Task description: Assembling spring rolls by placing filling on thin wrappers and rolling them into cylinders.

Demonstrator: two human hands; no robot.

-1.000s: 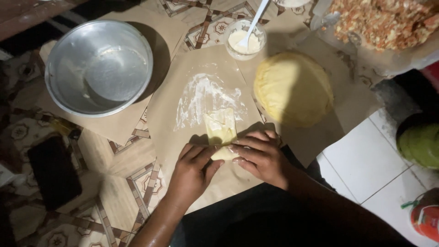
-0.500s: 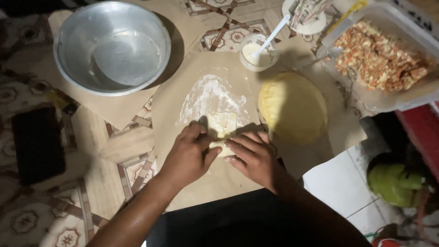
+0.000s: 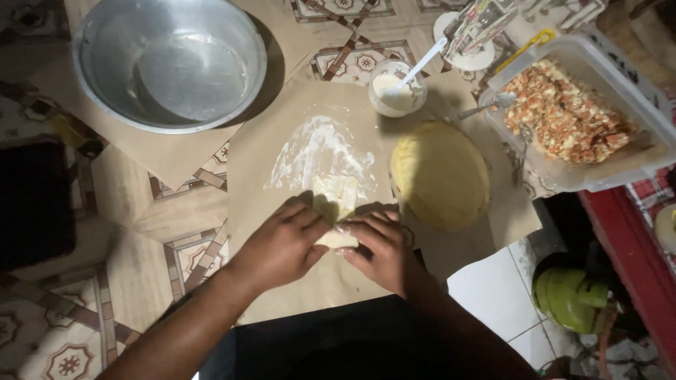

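On brown paper [image 3: 282,309], both hands (left hand [image 3: 278,246], right hand [image 3: 384,250]) still pressing wrapper [image 3: 336,200]

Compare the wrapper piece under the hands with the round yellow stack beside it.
The wrapper piece is small and pale, partly rolled or folded, pressed by the left hand and right hand. The round stack is much larger, deeper yellow, lying flat with no hand on it. The piece sits on a white floury smear; the stack lies on bare brown paper. Both rest on brown paper and look like thin dough.
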